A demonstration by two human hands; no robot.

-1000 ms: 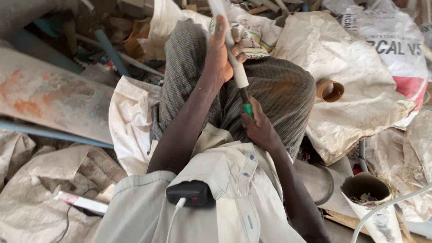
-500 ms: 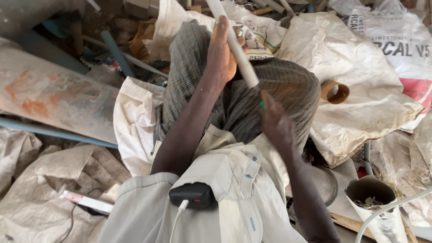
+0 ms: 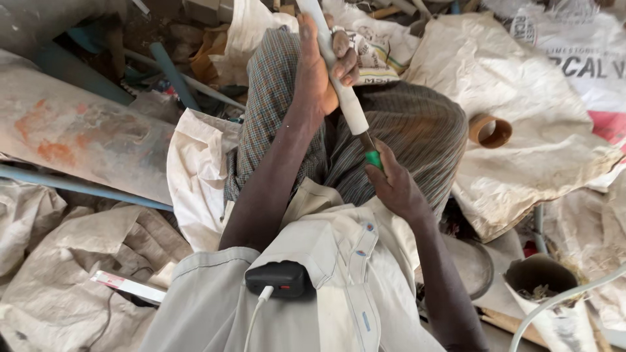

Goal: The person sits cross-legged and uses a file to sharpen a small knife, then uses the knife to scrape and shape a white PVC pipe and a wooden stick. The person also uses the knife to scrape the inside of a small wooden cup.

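Observation:
My left hand (image 3: 318, 68) grips a white plastic pipe (image 3: 344, 98) that slants from the top of the view down toward my lap. My right hand (image 3: 394, 186) holds a green-handled tool (image 3: 373, 158) whose dark metal tip enters the pipe's lower end. Both hands are above my knees, which are covered by a checked cloth (image 3: 404, 130). A black power bank (image 3: 279, 280) with a white cable sits in my shirt pocket.
White woven sacks (image 3: 521, 104) lie all around. A short brown pipe ring (image 3: 490, 130) rests on a sack at right. A rusty grey slab (image 3: 85, 140) and a blue pipe (image 3: 72, 186) are at left. A round metal lid (image 3: 473, 264) and a debris-filled sack (image 3: 544, 293) sit at lower right.
The right hand moved back up, pushing the green-handled tool into the pipe's lower end. The left hand kept its grip on the pipe.

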